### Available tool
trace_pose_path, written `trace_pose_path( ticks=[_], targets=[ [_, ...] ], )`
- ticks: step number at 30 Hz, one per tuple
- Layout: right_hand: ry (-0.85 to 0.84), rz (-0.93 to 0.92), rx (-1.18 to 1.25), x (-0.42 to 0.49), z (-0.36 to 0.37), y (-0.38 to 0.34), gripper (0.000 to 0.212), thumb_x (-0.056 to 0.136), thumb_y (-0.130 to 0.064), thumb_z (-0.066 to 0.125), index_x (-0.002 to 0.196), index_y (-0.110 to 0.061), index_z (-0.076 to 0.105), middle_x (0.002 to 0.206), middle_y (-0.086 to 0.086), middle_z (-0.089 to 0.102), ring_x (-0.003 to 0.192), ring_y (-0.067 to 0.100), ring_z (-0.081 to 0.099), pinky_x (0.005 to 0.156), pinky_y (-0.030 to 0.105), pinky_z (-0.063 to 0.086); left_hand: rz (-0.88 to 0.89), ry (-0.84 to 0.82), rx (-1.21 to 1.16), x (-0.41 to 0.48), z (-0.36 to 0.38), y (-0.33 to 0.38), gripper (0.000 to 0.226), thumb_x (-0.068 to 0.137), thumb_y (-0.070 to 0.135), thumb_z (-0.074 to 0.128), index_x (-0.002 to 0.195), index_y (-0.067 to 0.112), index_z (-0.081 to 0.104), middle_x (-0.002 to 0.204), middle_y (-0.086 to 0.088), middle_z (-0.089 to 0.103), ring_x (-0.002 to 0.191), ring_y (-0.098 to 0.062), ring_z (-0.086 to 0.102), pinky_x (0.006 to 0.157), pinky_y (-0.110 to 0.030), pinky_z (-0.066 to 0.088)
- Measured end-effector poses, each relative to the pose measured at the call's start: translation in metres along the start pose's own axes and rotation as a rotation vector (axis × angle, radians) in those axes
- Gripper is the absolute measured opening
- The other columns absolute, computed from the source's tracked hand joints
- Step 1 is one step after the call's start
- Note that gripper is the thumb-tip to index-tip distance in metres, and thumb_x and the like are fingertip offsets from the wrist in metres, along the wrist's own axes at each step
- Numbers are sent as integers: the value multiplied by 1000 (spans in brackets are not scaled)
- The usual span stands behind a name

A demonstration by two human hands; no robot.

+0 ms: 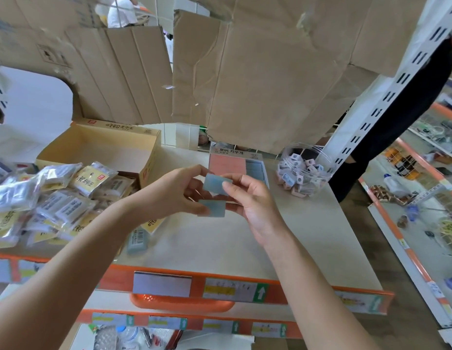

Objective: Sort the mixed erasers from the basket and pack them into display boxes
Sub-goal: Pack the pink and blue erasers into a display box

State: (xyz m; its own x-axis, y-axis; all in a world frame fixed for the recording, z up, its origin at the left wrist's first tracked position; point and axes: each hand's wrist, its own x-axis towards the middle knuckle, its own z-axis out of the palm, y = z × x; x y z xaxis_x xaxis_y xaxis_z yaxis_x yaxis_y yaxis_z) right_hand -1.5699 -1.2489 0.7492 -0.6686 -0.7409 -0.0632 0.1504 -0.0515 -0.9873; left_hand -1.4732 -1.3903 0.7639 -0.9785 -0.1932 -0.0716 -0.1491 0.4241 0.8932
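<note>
Two flat blue erasers are held above the cream shelf top [283, 238]. The upper blue eraser [214, 184] is pinched between the fingers of both hands. A lower blue eraser [212, 208] sits under my left hand [178, 192] and against the fingers of my right hand [250, 198]. Just behind the hands stands a display box [228, 164] with a pink block on its left and blue erasers in a row on its right. One more blue eraser [137, 239] with a barcode lies on the shelf under my left forearm.
A pile of wrapped packets [48, 198] covers the left of the shelf, with an open yellow carton [103, 150] behind it. A clear jar of small boxed erasers [303, 170] stands at the right by a white shelf post [386, 97]. Cardboard sheets hang behind. An orange basket handle [182, 303] shows below the shelf edge.
</note>
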Motion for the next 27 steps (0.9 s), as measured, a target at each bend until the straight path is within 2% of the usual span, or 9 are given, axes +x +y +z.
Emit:
trace_pose_path(
  ticks=[2, 6, 11, 17, 20, 22, 24, 27],
  targets=[
    [8, -34, -87, 4, -3, 0, 13, 90, -2, 57, 94, -13, 63, 84, 5, 64, 66, 4, 63, 60, 17, 52, -7, 35, 14, 7, 1, 2, 49, 73, 1, 73, 114, 16, 52, 92, -8, 71, 84, -23, 67, 79, -29, 56],
    [28, -33, -117, 13, -16, 1, 14, 87, -1, 61, 94, -13, 62, 89, 14, 60, 75, 16, 60, 64, 22, 55, -32, 82, -18, 23, 3, 3, 46, 74, 3, 73, 111, 19, 53, 84, -7, 71, 81, -26, 66, 76, -29, 54],
    [60, -18, -203, 25, -32, -1, 23, 82, 5, 64, 92, -15, 61, 73, 10, 55, 64, 15, 55, 57, 18, 52, -45, 92, -70, 47, 5, 1, 43, 73, -2, 73, 106, 17, 54, 84, -12, 71, 73, -24, 63, 77, -37, 52],
    [105, 29, -230, 41, -48, -3, 21, 83, 4, 63, 102, -6, 59, 70, 5, 61, 56, 11, 59, 52, 18, 50, -38, 112, -146, 74, 12, -2, 41, 73, -7, 71, 93, 25, 54, 80, -14, 69, 66, -18, 60, 61, -17, 51],
    [167, 9, -235, 49, -55, -5, 22, 84, 7, 61, 104, -1, 59, 74, 4, 64, 57, 5, 62, 54, 18, 52, -14, 157, -122, 85, 17, -4, 33, 77, -2, 69, 96, 22, 57, 90, -7, 68, 79, -19, 63, 71, -22, 51],
    [245, -23, -329, 57, -63, -6, 21, 85, 6, 61, 104, -2, 59, 82, 8, 67, 61, 6, 63, 56, 18, 54, 19, 238, 93, 91, 21, -7, 29, 82, 7, 66, 109, 15, 59, 106, -4, 63, 97, -20, 60, 83, -26, 47],
    [339, -61, -518, 66, -73, -5, 19, 85, 0, 64, 101, -8, 60, 92, 12, 69, 68, 14, 64, 63, 27, 57, 74, 275, 362, 94, 25, -12, 36, 88, 11, 57, 124, 9, 55, 127, -7, 54, 117, -23, 49, 95, -26, 36],
    [417, -85, -778, 79, -77, -3, 15, 84, -8, 67, 97, -15, 62, 94, 8, 70, 80, 23, 66, 77, 44, 55, 61, 171, 653, 98, 31, -23, 46, 97, 25, 41, 141, 14, 35, 152, -4, 26, 141, -21, 19, 113, -35, 17]
  ],
)
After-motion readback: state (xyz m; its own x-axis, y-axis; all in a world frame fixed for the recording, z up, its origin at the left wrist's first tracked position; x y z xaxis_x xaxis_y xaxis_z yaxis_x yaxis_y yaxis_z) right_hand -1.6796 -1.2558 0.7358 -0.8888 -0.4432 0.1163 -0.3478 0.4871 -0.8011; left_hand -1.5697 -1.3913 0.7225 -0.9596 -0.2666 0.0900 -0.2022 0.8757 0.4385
